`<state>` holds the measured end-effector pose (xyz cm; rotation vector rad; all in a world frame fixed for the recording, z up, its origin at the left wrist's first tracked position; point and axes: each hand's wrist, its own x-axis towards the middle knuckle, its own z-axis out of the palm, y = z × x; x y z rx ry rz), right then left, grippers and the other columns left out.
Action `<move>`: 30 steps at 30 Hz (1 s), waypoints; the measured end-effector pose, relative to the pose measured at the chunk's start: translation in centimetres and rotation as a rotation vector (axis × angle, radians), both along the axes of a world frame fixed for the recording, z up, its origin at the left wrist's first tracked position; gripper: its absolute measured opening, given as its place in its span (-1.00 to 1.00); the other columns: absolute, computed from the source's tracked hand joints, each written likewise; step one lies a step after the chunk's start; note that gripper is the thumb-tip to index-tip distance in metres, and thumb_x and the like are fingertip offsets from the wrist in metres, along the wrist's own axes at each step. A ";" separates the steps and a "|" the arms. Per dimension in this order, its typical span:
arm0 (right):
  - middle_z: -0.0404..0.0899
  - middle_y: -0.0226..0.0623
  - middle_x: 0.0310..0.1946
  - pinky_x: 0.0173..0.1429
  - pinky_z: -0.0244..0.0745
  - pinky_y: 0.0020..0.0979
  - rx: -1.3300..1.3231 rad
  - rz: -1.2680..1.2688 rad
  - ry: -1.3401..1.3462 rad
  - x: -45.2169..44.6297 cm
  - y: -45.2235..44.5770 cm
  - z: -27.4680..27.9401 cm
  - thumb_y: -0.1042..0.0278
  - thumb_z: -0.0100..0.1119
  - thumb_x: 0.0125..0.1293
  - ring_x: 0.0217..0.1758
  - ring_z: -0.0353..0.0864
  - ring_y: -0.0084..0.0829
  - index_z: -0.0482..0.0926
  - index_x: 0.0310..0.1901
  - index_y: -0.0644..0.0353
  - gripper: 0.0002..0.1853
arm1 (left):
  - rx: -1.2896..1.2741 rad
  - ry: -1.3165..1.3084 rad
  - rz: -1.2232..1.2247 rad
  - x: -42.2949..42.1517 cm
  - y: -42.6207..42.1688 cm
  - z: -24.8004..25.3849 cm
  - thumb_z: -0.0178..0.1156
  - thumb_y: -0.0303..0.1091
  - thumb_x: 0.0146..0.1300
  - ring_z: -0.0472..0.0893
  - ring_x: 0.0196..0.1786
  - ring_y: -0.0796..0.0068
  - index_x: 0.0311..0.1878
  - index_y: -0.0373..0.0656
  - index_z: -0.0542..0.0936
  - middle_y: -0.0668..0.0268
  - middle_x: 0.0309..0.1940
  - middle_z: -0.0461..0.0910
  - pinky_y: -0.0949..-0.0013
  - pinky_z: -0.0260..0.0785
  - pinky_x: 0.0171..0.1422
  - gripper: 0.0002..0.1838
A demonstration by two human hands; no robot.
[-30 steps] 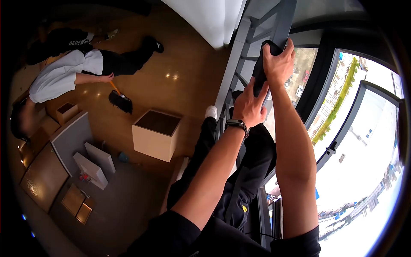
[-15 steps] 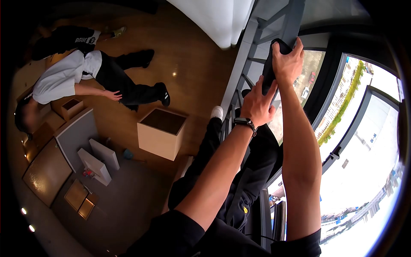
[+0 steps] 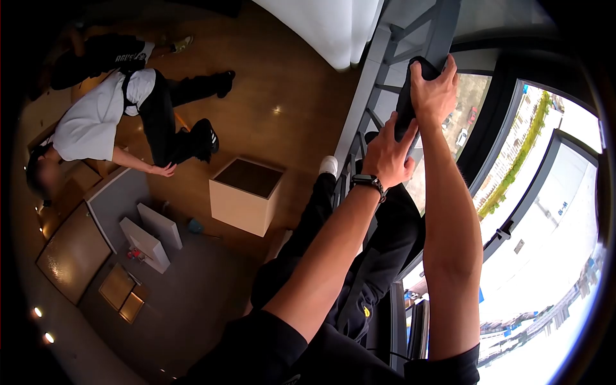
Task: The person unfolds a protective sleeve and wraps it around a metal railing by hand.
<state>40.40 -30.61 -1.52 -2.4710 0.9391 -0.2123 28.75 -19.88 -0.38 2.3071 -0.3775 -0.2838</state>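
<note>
A long black object (image 3: 404,109) with a rounded end lies along the grey metal railing (image 3: 441,32); its kind I cannot make out. My right hand (image 3: 434,93) is closed around its far part, thumb on the left side and fingers curled over the right. Closer to me, my left hand (image 3: 388,154), with a dark watch (image 3: 367,181) on the wrist, grips the near part, its fingers lying along the object and its thumb to the right. The undersides of both hands are hidden.
Windows (image 3: 513,160) with dark frames run along the right. To the left, a person in a white shirt (image 3: 96,119) walks near a pale open-topped box (image 3: 240,212). Another person in black (image 3: 96,61) is behind. A white curtain (image 3: 327,32) hangs at the top.
The person in the white shirt has taken a step, with legs and arm in new positions. My view has shifted slightly. Both my hands keep their grip on the black object.
</note>
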 end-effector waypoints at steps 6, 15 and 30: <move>0.48 -0.07 0.16 0.14 0.51 -0.10 0.016 -0.010 -0.014 -0.2 0.2 0.3 -0.13 0.21 0.04 0.14 0.56 -0.01 0.30 0.35 0.06 -0.17 | 0.012 -0.025 -0.002 -0.2 0.0 -0.4 0.32 -0.38 -0.12 0.54 0.08 -0.21 0.44 0.05 0.27 -0.30 0.28 0.26 0.06 0.55 0.03 -0.09; 0.49 -0.05 0.15 0.16 0.50 -0.11 0.015 -0.016 -0.033 -0.1 0.1 0.1 -0.12 0.21 0.05 0.13 0.57 -0.01 0.32 0.34 0.08 -0.19 | 0.016 -0.017 -0.028 -0.1 0.0 -0.3 0.31 -0.40 -0.10 0.51 0.14 -0.25 0.44 0.00 0.25 -0.34 0.27 0.24 0.04 0.53 0.08 -0.09; 0.51 -0.06 0.08 0.08 0.54 -0.12 0.043 -0.017 -0.031 -0.1 0.2 0.9 -0.08 0.21 0.07 0.02 0.62 0.00 0.33 0.32 0.06 -0.23 | -0.016 0.029 -0.030 0.0 0.0 -0.2 0.26 -0.44 -0.07 0.49 0.16 -0.28 0.44 0.00 0.27 -0.33 0.27 0.26 0.04 0.54 0.09 -0.13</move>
